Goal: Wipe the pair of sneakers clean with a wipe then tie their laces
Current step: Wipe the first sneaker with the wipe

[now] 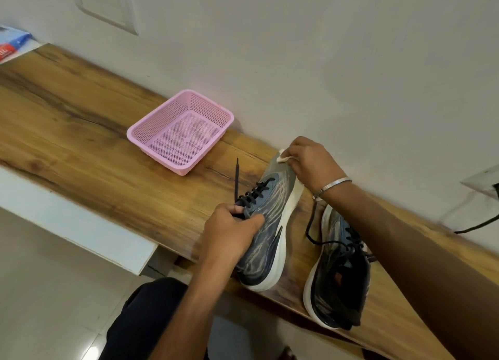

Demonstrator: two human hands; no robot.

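A dark blue-grey sneaker with a white sole (270, 224) lies tilted on its side on the wooden shelf (81, 122). My left hand (232, 232) grips it at the tongue and heel opening. My right hand (307, 162) presses a small white wipe (283, 157) against the toe. Its black laces (237, 179) hang loose, one end stretched over the wood. The second sneaker (340, 276) stands upright to the right, partly under my right forearm, its laces untied.
An empty pink mesh basket (181, 133) sits on the shelf against the white wall, left of the shoes. A blue and red packet (13, 44) lies at the far left. A black cable (478, 224) runs from a wall socket at right.
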